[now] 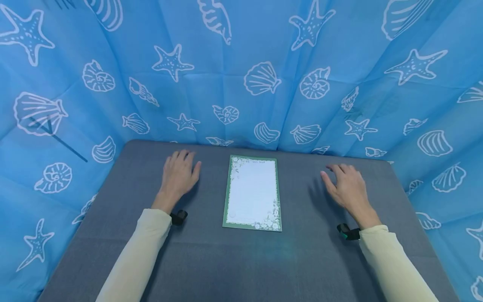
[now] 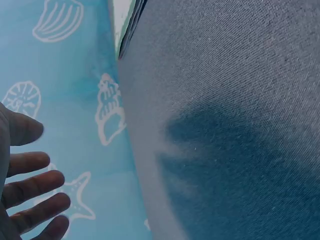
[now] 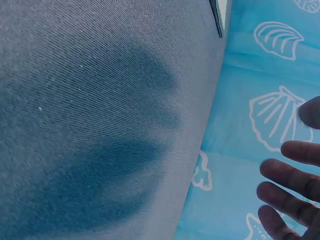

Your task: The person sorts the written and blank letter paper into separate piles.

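A paper pad [image 1: 253,193] with a green floral border lies flat on the grey table in the head view, between the two hands. To its left is my left hand [image 1: 179,174], fingers loosely spread and holding nothing. My right hand [image 1: 347,186] is on the other side of the pad, thumb apart from the relaxed fingers, also holding nothing. Neither hand touches the pad. In the left wrist view the pad's corner [image 2: 122,27] shows at the top, and the left fingers [image 2: 45,187] are spread. The right wrist view shows another corner of the pad [image 3: 220,17] and the right fingers [image 3: 287,172] apart.
Grey cloth covers the table [image 1: 249,264]. A blue curtain [image 1: 230,92] printed with white shells and starfish hangs behind the table and along both sides. A black strap mount [image 1: 179,217] sits at the left wrist, and a similar one [image 1: 347,232] at the right.
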The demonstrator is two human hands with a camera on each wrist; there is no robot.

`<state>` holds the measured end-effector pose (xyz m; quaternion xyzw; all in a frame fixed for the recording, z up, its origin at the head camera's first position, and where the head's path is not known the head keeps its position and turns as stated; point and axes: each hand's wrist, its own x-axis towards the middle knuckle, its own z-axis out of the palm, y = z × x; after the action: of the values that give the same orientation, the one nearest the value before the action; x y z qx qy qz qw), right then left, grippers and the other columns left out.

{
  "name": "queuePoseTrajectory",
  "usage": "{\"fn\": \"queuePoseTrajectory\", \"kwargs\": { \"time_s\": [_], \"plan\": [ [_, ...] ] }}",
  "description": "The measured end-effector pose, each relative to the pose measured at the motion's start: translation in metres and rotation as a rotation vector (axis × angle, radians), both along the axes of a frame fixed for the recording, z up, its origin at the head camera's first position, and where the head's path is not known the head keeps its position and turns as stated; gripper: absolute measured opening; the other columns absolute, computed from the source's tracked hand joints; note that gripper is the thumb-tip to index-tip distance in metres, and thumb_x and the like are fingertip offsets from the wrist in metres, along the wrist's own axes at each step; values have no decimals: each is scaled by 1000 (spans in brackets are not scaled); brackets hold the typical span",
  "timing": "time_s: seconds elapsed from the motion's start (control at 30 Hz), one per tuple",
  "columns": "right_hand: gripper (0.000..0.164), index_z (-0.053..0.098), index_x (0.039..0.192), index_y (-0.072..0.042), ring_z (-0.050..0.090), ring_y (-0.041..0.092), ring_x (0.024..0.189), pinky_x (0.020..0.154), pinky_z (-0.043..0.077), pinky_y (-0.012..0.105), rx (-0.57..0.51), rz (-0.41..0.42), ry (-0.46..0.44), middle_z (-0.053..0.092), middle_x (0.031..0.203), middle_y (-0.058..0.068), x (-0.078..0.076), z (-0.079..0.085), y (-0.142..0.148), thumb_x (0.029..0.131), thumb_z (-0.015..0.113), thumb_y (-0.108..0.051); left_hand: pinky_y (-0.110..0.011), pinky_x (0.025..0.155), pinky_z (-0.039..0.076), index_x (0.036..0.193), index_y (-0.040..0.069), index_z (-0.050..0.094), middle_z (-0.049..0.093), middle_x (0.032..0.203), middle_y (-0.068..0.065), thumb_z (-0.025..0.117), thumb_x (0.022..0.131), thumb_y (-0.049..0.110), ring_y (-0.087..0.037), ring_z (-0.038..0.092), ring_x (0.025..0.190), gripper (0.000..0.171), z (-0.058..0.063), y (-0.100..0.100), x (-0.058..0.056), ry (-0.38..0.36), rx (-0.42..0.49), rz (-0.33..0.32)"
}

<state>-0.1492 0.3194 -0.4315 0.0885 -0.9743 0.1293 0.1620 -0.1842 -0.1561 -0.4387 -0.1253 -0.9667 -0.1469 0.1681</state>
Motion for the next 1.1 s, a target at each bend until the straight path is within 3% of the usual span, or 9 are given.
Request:
{"fn": "queuePoseTrajectory", "kwargs": {
  "time_s": [0.2,0.5,0.6,0.87,1.1],
  "plan": [
    [19,72,105,0,62,31,77,63,48,51,-89,16,-24,68,87,16,7,-7,-2,97,66,-17,-56,88,50,127,-2,65,64,120,-21,61,101,22,-39,61,110,36,-8,2,7,-116,165,11],
    [19,74,106,1,65,23,77,66,50,33,-392,27,-210,71,88,11,16,-22,-28,97,69,-15,-45,80,52,123,-2,68,69,99,-12,64,99,15,-24,64,87,30,-30,22,16,-309,515,-22],
    [21,74,107,1,65,22,76,64,49,28,-476,18,-273,72,89,11,15,-28,-41,96,70,-17,-42,77,52,123,-1,69,69,97,-9,65,99,15,-21,64,82,29,-36,32,20,-369,589,-27],
    [27,74,110,2,68,19,71,58,52,28,-597,-8,-389,73,90,13,16,-42,-78,94,75,-20,-42,78,56,123,-2,69,71,94,-7,73,95,20,-21,69,83,36,-47,60,24,-466,626,-13],
    [39,72,117,3,66,19,74,62,51,32,-546,-59,-423,72,91,11,13,-44,-100,92,76,-26,-41,77,56,123,0,70,70,92,-5,80,90,23,-20,71,83,42,-49,73,25,-492,623,49]
  ]
}}
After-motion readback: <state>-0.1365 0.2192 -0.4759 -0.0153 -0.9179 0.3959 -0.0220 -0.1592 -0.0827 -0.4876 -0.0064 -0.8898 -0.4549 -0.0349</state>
